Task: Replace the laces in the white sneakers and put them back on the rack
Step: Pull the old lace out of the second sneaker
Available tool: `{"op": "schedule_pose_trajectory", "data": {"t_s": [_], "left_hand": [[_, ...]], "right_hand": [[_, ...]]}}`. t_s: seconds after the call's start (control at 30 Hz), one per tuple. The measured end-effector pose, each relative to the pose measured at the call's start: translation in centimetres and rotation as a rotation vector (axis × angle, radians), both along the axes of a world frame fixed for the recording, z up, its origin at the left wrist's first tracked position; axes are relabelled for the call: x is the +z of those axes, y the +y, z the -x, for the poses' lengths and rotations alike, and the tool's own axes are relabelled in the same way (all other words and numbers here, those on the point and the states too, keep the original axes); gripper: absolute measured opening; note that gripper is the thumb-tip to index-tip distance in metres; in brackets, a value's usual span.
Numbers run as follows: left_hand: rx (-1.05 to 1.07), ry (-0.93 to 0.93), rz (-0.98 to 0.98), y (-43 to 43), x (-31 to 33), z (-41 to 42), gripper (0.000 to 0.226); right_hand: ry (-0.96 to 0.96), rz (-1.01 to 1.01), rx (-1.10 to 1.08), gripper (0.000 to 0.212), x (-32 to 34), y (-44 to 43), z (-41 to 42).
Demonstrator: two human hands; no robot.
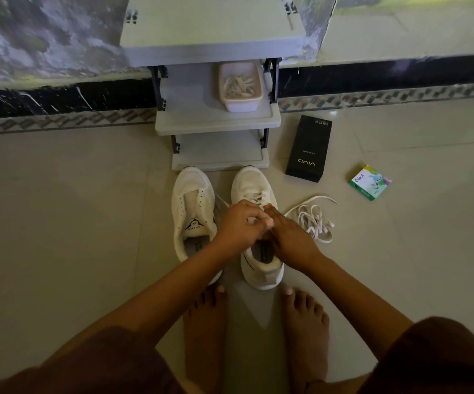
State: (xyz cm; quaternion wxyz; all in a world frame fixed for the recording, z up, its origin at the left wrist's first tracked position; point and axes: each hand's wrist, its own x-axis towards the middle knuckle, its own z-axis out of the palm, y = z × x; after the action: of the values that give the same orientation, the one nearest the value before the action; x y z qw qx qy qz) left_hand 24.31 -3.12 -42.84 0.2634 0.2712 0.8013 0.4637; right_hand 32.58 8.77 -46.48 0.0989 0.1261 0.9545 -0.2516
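Half-laced sneaker (254,184) on floor, just before rack (190,123). Left hand (240,224) pinches lace (254,198) near upper eyelets. Right hand (288,237) touches same spot; cannot tell its grip. Risk: lace tip slips, eyelet gets skipped, ends uneven. Unlaced sneaker (191,194) waits; loose lace (314,218) is near.

floor (59,209) lies open to my left. on my right, loose lace (314,220), black box (307,149) and green box (370,182) dot the tiles. ahead, the rack (216,120) stands just beyond the left sneaker (193,194) and right sneaker (255,180); a tub (241,105) fills its middle shelf's right side.
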Motion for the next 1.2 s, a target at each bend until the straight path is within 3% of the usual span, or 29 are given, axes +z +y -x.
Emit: {"op": "schedule_pose_trajectory", "data": {"t_s": [0.07, 0.1, 0.13, 0.2, 0.27, 0.33, 0.43, 0.57, 0.73, 0.9, 0.93, 1.0, 1.1, 1.2], "left_hand": [[0.101, -0.297, -0.122, 0.0, 0.4, -0.6, 0.007], [0.101, -0.349, -0.130, -0.2, 0.5, -0.7, 0.010], [0.060, -0.249, -0.081, -0.5, 0.3, -0.5, 0.015], [-0.124, 0.246, 0.185, -1.3, -0.7, 0.3, 0.028], [-0.253, 0.678, 0.315, -2.1, -0.7, 1.0, 0.029], [-0.295, 0.923, 0.277, -2.5, -0.7, 1.1, 0.023], [-0.362, 1.140, 0.221, -2.4, -1.2, 0.6, 0.016], [-0.396, 1.213, 0.190, -1.4, -1.0, 0.6, 0.015], [-0.354, 1.109, 0.250, -0.5, -0.2, 0.2, 0.019], [-0.366, 1.137, 0.310, -1.6, -1.0, -0.3, 0.015], [-0.359, 1.086, 0.364, -1.5, -1.0, -0.3, 0.016], [-0.280, 0.722, 0.341, -1.4, -0.5, 0.0, 0.018], [-0.069, 0.016, -0.069, -0.9, 1.2, 0.2, 0.003], [0.019, -0.279, -0.224, -0.8, 1.8, -0.3, 0.010]], "right_hand": [[0.019, 0.003, 0.008, 0.063, -0.1, -0.1, 0.0], [0.024, 0.001, 0.017, 0.062, -0.1, 0.0, 0.1], [0.026, 0.002, 0.026, 0.061, -0.1, 0.0, 0.2], [0.029, 0.009, 0.012, 0.059, -0.2, 0.0, 0.1], [0.038, 0.022, -0.013, 0.059, -0.3, 0.0, -0.2], [0.037, 0.043, -0.024, 0.060, -0.3, 0.1, -0.5], [0.030, 0.064, -0.045, 0.062, -0.2, 0.0, -0.7], [0.018, 0.062, -0.048, 0.062, 0.2, -0.1, -0.5], [0.004, 0.044, -0.050, 0.061, 0.1, 0.0, -0.5], [0.012, 0.040, -0.045, 0.061, -0.3, -0.2, -0.5], [0.014, 0.033, -0.051, 0.061, -0.4, -0.4, -0.5], [0.020, 0.019, -0.073, 0.062, -0.5, -0.6, -0.4], [0.036, -0.018, -0.080, 0.063, -0.6, -0.6, -0.4], [0.038, -0.005, -0.095, 0.064, -0.6, -0.8, -0.4]]}}
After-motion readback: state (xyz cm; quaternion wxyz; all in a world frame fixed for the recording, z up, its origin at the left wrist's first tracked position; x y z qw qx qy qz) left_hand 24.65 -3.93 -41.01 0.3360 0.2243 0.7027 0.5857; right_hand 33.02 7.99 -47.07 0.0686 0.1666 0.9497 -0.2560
